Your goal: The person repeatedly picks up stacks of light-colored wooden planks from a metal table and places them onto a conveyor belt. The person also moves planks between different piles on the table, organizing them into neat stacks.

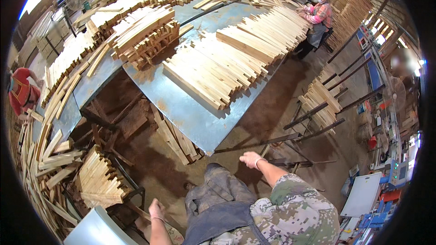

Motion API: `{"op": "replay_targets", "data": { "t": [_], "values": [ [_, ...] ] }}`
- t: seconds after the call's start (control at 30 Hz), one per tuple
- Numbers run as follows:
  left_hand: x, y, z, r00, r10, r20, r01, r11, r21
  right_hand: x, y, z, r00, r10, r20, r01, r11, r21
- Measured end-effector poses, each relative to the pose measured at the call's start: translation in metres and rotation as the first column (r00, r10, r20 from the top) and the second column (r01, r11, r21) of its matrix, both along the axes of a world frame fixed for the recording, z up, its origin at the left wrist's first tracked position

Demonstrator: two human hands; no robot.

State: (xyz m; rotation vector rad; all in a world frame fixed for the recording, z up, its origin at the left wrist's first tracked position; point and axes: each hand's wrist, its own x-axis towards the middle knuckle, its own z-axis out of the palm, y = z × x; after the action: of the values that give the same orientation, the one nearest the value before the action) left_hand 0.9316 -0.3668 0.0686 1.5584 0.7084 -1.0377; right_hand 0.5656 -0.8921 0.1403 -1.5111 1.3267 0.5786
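Note:
My left hand (156,209) hangs low at my left side, fingers curled in, with nothing visible in it. Out in front of me, my right hand (251,159) is held in a loose fist above the floor, also without anything in it that I can see. Both hands seem to wear thin pale gloves and are apart from the table. Ahead stands a blue-grey metal table (206,129), its near corner just beyond my right hand. Across it lies a long row of pale wooden strips (213,70), side by side, with uneven ends.
A stacked pile of strips (145,29) stands farther back. Stacked strips (100,179) and loose wood (56,168) lie at left. Metal rack arms (313,113) jut out at right. One person (320,16) works at the table's far end, another (22,90) at far left.

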Motion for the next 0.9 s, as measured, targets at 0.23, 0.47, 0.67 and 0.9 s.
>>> {"op": "replay_targets", "data": {
  "t": [0.23,0.47,0.67,0.9],
  "values": [
    [0.116,-0.176,0.076,0.98,-0.084,0.181,0.119,0.974,-0.192,0.058,-0.184,-0.004,0.87,-0.336,0.36,0.444,0.851,-0.28],
    [0.069,-0.323,0.026,0.968,-0.207,0.139,0.195,0.976,0.098,0.088,-0.371,-0.003,0.598,-0.506,0.621,0.763,0.597,-0.248],
    [0.073,-0.463,0.02,0.73,-0.494,0.472,0.358,0.865,0.351,0.115,-0.473,-0.027,0.43,-0.595,0.679,0.896,0.376,-0.238],
    [0.099,-0.578,0.017,0.392,-0.763,0.514,0.392,0.644,0.657,0.102,-0.477,-0.048,0.351,-0.585,0.731,0.913,0.387,-0.129]
  ]
}}
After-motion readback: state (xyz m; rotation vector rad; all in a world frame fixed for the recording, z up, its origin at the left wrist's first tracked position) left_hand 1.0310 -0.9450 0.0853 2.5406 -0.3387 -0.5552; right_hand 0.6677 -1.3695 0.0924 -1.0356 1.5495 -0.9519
